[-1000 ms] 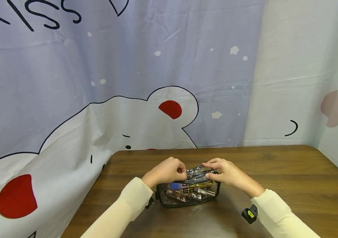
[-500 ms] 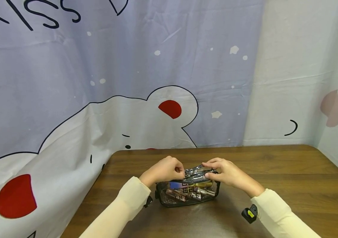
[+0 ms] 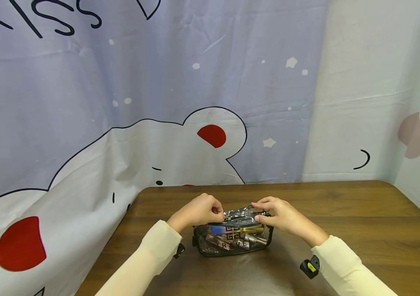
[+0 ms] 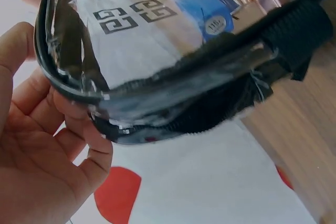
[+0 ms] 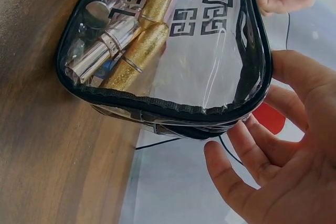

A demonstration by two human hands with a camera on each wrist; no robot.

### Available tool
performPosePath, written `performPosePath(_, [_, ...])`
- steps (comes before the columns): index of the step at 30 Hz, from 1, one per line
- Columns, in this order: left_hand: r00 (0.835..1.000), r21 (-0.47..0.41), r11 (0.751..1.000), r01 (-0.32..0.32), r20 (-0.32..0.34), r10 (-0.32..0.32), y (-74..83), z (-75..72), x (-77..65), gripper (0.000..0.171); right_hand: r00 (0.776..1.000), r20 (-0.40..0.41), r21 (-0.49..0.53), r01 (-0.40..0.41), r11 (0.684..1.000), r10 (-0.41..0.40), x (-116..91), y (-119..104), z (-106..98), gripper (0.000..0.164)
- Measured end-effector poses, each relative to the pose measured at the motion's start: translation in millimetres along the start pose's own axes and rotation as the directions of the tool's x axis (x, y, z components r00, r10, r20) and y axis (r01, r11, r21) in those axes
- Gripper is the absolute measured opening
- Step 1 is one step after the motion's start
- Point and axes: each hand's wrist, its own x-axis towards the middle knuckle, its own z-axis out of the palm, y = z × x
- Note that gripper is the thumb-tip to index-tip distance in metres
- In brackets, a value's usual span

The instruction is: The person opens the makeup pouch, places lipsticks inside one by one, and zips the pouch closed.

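A clear cosmetic bag point(image 3: 234, 238) with black trim stands on the table, packed with lipsticks and small boxes. At the top left of its zipper, my left hand point(image 3: 199, 211) has its fingers curled and pinches the zipper; the pull itself is hidden by the fingers. My right hand point(image 3: 284, 216) holds the upper right edge, thumb on the near side. Up close in the right wrist view, a gold tube point(image 5: 137, 56) and a silver-pink tube point(image 5: 102, 48) show through the plastic. A blue-and-pink box point(image 4: 197, 3) lies inside near a white panel with a black logo.
The brown wooden table point(image 3: 343, 230) reaches back to a printed curtain point(image 3: 151, 152) with white bear figures and red patches. Each wrist carries a small black camera, the right one point(image 3: 310, 266) beside the cream sleeve.
My left hand has slid leftward along the top of the cosmetic bag, uncovering more of the zipper line. The right hand stays at the right edge, and the bag has hardly shifted.
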Motion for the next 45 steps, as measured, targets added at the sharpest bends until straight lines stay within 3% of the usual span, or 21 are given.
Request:
performPosePath(8, [0.999,0.027,0.999,-0.03,-0.018,0.031,-5.5,-5.3,-5.2,0.031,1.0,-0.011,0.012,0.005,1.0,-0.005,-1,1,1,0.041])
performPosePath(20, [0.999,0.032,0.999,0.018,-0.032,-0.017,-12.1,-9.2,-13.7,0.032,1.0,-0.006,0.019,-0.005,1.0,0.005,0,0,2,0.041])
performPosePath(33, [0.999,0.01,1.0,0.018,-0.041,-0.017,-18.1,-12.9,-22.5,0.035,1.0,-0.003,0.027,-0.004,1.0,0.004,0,-1,3,0.041])
performPosePath(45, [0.998,-0.015,0.999,0.04,-0.054,-0.04,-23.8,-16.7,-27.8,0.025,1.0,-0.01,0.001,-0.006,1.0,0.006,0,0,2,0.041])
